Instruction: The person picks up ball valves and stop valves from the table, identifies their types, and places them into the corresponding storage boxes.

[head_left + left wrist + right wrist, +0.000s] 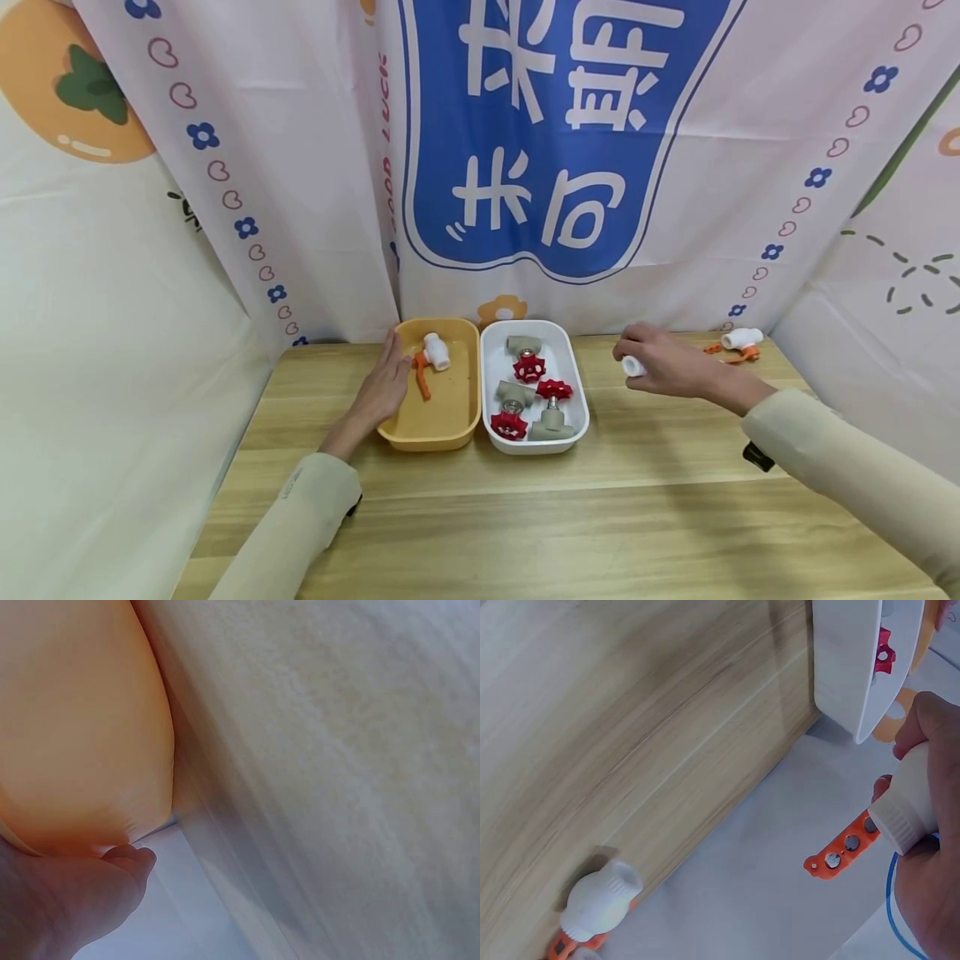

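My left hand [386,383] grips the left rim of a yellow tray [442,443], thumb over the edge and fingers along the outer wall; in the left wrist view the fingertips [131,859] show against that wall. Inside the tray lies a white ball valve [435,350] with an orange handle. Over the right of the table, my right hand [663,360] holds another white ball valve [907,799], its orange handle [844,844] sticking out past the fingers. White valves with orange handles [742,339] lie on the table beyond the right wrist, partly overlapping one another.
Touching the yellow tray's right side is a white tray [581,408] with grey-green valves [552,425] that have red handwheels [529,367]. The wooden table [525,533] ends at a printed cloth [345,250] behind the trays; cloth also hangs at both sides.
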The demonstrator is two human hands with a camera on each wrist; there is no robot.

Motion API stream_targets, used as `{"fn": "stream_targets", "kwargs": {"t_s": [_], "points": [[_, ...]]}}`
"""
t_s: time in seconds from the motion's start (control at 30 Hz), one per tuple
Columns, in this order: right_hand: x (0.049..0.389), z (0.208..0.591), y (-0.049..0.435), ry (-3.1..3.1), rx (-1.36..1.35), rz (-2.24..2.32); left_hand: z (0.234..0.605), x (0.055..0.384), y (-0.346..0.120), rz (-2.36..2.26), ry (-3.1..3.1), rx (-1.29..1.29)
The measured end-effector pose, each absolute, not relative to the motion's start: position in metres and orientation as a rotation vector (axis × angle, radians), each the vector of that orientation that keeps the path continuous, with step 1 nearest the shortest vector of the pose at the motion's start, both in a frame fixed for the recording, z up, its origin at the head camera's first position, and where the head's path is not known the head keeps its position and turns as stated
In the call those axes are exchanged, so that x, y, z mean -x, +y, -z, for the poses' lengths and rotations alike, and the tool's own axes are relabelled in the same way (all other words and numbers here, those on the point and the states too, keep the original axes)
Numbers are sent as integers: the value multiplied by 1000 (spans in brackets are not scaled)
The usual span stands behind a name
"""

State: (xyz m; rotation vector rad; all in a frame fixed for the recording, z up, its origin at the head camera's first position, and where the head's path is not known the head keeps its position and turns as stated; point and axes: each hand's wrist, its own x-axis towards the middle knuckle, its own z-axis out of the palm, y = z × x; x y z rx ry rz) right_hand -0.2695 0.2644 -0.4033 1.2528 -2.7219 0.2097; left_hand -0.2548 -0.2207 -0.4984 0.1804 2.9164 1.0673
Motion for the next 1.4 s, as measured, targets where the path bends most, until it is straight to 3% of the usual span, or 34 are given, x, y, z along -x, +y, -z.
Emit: {"fn": "stream_targets", "kwargs": {"t_s": [1.4], "points": [[293, 389, 146, -2622, -1591, -222, 491, 264, -225, -1107, 2880, -220]]}}
